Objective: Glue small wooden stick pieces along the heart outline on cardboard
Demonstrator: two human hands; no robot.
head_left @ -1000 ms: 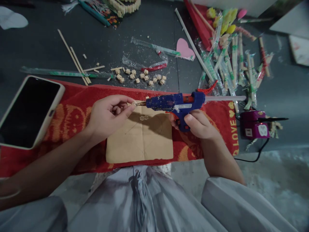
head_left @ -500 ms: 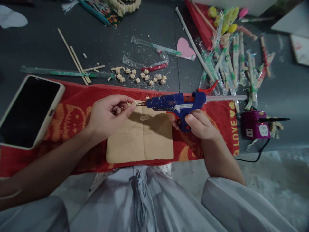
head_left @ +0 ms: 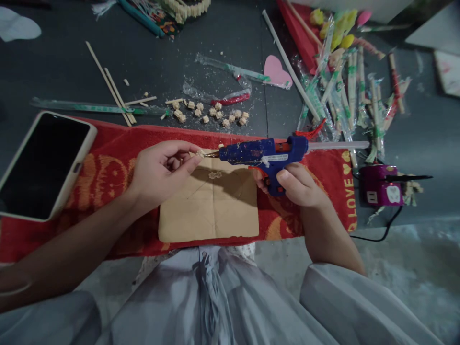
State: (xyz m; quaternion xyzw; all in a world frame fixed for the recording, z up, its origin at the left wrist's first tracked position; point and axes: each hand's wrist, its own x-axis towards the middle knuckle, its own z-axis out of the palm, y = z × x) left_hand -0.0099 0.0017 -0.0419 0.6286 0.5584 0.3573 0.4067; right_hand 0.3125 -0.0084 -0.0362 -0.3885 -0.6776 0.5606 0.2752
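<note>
My right hand (head_left: 296,184) is wrapped round the handle of a blue hot glue gun (head_left: 247,152), its fingers at the orange trigger. A clear glue stick (head_left: 338,145) pokes out of the gun's back end. Between thumb and fingertips, my left hand (head_left: 163,167) pinches a small pale wooden piece (head_left: 200,153), mostly hidden by the fingers. The gun's metal nozzle meets or nearly meets this piece. Below them lies a tan card (head_left: 208,213) with a centre crease and faint drawn lines. A small flower-shaped cluster (head_left: 215,175) sits on its upper part.
The card lies on a red towel (head_left: 108,139). A phone (head_left: 45,165) rests at left. Beyond the towel are several small wooden clusters (head_left: 197,112), thin sticks (head_left: 111,86) and a pink heart (head_left: 276,72). Wrapped sticks (head_left: 341,91) and a purple box with a cable (head_left: 381,184) are at right.
Almost nothing differs. Both hands, the glue gun and the pinched piece keep their places; the whole view has shifted by a few pixels.
</note>
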